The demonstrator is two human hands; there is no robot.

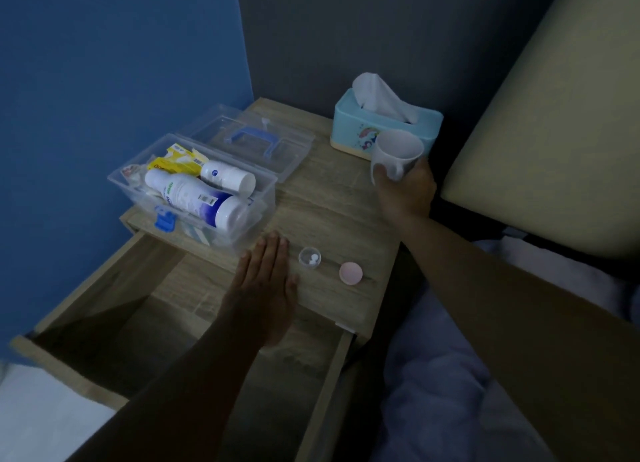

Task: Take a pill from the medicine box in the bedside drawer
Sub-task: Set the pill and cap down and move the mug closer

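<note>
White ceramic fills the right hand (407, 191), whose fingers are wrapped around a mug (396, 153) by its handle side, holding it tipped toward the camera just in front of a pale blue tissue box (386, 126) at the back of a wood-grain bedside table (332, 198). Nearer the camera and left of that grasp, a small clear pill container (309, 257) stands uncapped on the tabletop with white pills (313, 258) inside, its pink lid (350, 273) lying just beside it. Just left of the container, the left hand (265, 285) lies flat and spread, palm down, grasping nothing, fingertips on the table's front edge and the heel out over the open drawer (145, 309). Beyond those fingertips sits the clear plastic medicine box (194, 191), open, holding two white bottles and yellow packets, with a blue latch on its near side. Its clear lid (249, 139), fitted with a blue handle, is laid back behind it. Blue wall stands to the far left; a cream headboard and pale bedding lie right of the mug.
</note>
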